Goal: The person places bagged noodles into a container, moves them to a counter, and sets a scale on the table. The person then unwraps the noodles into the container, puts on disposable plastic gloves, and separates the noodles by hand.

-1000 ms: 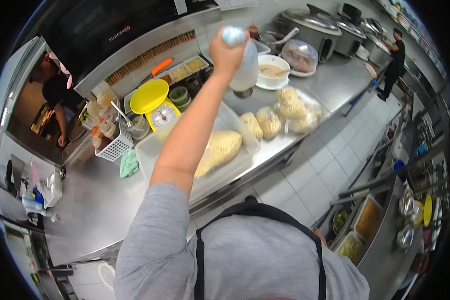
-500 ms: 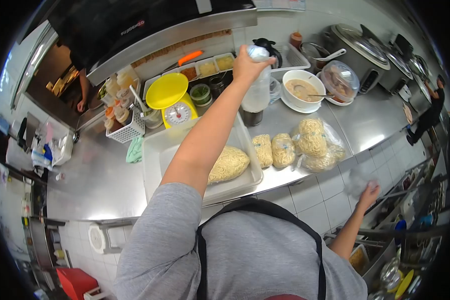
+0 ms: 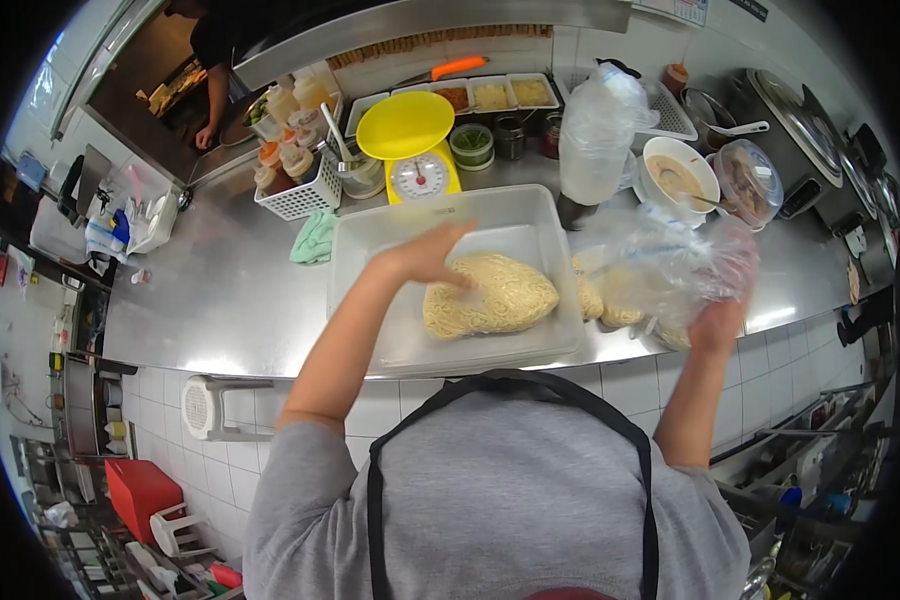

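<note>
My left hand (image 3: 428, 258) is over a translucent plastic tub (image 3: 370, 240), fingers spread and holding nothing. Just right of its fingertips, a large mound of pale noodles (image 3: 495, 295) lies in the tub, seemingly in clear plastic. My right hand (image 3: 722, 315) grips a crumpled clear plastic bag (image 3: 660, 260), blurred by motion, at the counter's front right. This bag partly hides smaller bagged noodle portions (image 3: 622, 308) beside the tub. Behind it stands a tall stack of clear plastic bags (image 3: 598, 140).
A yellow kitchen scale (image 3: 418, 175) stands behind the tub. To its left are a white basket of sauce bottles (image 3: 300, 195) and a green cloth (image 3: 314, 238). A soup bowl (image 3: 678, 165) and a lidded container (image 3: 748, 180) are at right. Another person's arm (image 3: 215, 100) shows behind the opening.
My left hand has left the bag stack and come down over the tub. My right hand has risen from low on the right, bringing the clear bag over the counter. The view has shifted.
</note>
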Motion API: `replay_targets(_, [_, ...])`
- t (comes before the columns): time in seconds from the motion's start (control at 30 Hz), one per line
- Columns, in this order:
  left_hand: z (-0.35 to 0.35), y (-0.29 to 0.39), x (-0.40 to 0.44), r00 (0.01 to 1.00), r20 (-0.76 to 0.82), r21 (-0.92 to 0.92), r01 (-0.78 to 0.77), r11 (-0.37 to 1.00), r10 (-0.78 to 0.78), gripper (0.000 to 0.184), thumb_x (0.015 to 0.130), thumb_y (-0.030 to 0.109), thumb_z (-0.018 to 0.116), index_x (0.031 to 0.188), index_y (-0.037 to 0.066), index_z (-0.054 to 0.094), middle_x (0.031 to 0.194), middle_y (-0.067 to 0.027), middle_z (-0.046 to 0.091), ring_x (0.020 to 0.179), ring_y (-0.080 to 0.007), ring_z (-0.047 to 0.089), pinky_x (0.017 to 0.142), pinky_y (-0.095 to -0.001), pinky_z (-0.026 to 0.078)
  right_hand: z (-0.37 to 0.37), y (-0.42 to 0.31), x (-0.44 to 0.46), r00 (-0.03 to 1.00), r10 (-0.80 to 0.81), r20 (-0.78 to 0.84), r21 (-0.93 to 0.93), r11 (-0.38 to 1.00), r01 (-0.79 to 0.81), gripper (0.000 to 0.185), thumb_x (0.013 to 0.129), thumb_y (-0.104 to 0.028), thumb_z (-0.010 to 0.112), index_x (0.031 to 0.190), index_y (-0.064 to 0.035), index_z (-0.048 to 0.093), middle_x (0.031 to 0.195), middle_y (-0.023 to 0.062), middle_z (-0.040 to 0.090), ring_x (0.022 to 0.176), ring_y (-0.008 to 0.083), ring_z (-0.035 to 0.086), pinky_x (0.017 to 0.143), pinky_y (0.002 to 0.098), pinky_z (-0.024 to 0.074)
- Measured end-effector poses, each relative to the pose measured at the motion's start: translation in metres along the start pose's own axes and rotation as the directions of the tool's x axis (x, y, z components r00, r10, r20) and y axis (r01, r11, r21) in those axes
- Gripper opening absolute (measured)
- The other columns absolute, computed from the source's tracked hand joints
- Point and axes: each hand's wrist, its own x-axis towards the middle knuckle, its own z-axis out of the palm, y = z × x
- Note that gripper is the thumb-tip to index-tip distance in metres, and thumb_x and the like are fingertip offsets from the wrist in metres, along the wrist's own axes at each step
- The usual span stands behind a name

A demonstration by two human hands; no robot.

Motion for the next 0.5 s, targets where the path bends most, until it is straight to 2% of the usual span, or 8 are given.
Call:
replay_targets(0.07, [0.027,-0.017,-0.013,0.990,0.081,-0.018,0.121,0.992,-0.119,0.103,0.063,0.048,0.071,0.137,0.003,0.015,0.137,-0.0221,0.023,0.129,-0.0309,0.023,0.106,-0.0371,0.018,0.033,0.022,-0.008,0.957,0.204,0.207,0.315,0.912,-0.263,0.039,0.085,-0.017,0.048,0.121,-0.0043,0.042,0.121,0.0082,0.047,0.106,0.0176,0.048,0.088,0.0290,0.0398])
replay_targets(0.13, [0.041,-0.022,-0.020,0.976,0.133,-0.347,0.211,0.914,-0.175,0.111,0.059,0.052,0.071,0.137,0.002,0.009,0.137,-0.0234,0.023,0.129,-0.0314,0.021,0.106,-0.0372,0.019,0.024,0.116,0.003,0.685,0.208,0.698,0.488,0.563,-0.668,0.040,0.085,-0.022,0.049,0.120,-0.0052,0.044,0.121,0.0092,0.048,0.106,0.0185,0.048,0.087,0.0308,0.0406])
replay_targets(0.2, [0.038,-0.019,-0.023,0.957,0.174,-0.456,0.288,0.842,-0.233,0.113,0.059,0.046,0.074,0.138,0.006,0.004,0.136,-0.0225,0.026,0.128,-0.0311,0.025,0.104,-0.0369,0.022,0.079,0.112,-0.013,0.658,0.468,0.589,-0.101,0.851,-0.515,0.041,0.083,-0.023,0.050,0.119,-0.0028,0.045,0.120,0.0118,0.050,0.105,0.0223,0.050,0.087,0.0322,0.0400])
replay_targets(0.23, [0.037,-0.021,-0.021,0.928,0.250,-0.562,0.371,0.739,-0.276,0.113,0.059,0.043,0.075,0.138,0.008,0.002,0.135,-0.0222,0.028,0.127,-0.0305,0.027,0.103,-0.0368,0.023,0.093,0.126,-0.016,0.596,0.468,0.652,-0.431,0.876,-0.216,0.044,0.083,-0.024,0.049,0.120,-0.0021,0.044,0.119,0.0133,0.050,0.106,0.0248,0.049,0.089,0.0328,0.0389])
replay_targets(0.27, [0.034,-0.023,-0.019,0.895,0.327,-0.646,0.446,0.619,-0.304,0.114,0.059,0.039,0.077,0.139,0.010,0.001,0.134,-0.0220,0.031,0.126,-0.0300,0.029,0.102,-0.0366,0.025,0.104,0.140,-0.019,0.523,0.496,0.693,-0.648,0.746,0.152,0.046,0.082,-0.026,0.049,0.121,-0.0013,0.042,0.119,0.0148,0.050,0.107,0.0273,0.048,0.090,0.0334,0.0377])
replay_targets(0.3, [0.039,-0.031,-0.015,0.895,0.329,-0.646,0.446,0.620,-0.301,0.114,0.059,0.039,0.077,0.139,0.010,0.001,0.134,-0.0220,0.031,0.126,-0.0300,0.029,0.102,-0.0366,0.025,0.115,0.139,-0.025,0.525,0.497,0.691,-0.651,0.744,0.151,0.046,0.082,-0.026,0.049,0.121,-0.0013,0.042,0.119,0.0148,0.050,0.107,0.0273,0.048,0.090,0.0334,0.0377])
replay_targets(0.37, [0.055,-0.049,-0.008,0.937,0.227,-0.613,0.350,0.709,-0.266,0.112,0.057,0.031,0.080,0.139,0.012,0.006,0.126,-0.0209,0.039,0.116,-0.0289,0.041,0.095,-0.0365,0.033,0.130,0.136,-0.036,0.367,0.670,0.645,-0.764,0.558,0.324,0.049,0.082,-0.031,0.045,0.120,-0.0005,0.045,0.123,0.0201,0.044,0.108,0.0346,0.047,0.092,0.0359,0.0375])
replay_targets(0.5, [0.062,-0.039,-0.008,0.959,0.107,-0.651,0.267,0.711,-0.262,0.105,0.055,0.029,0.081,0.134,0.010,0.016,0.120,-0.0187,0.044,0.110,-0.0279,0.046,0.091,-0.0362,0.036,0.137,0.132,-0.035,0.238,0.766,0.597,-0.797,0.531,0.289,0.051,0.082,-0.033,0.046,0.124,-0.0042,0.043,0.125,0.0191,0.042,0.109,0.0339,0.046,0.094,0.0367,0.0357])
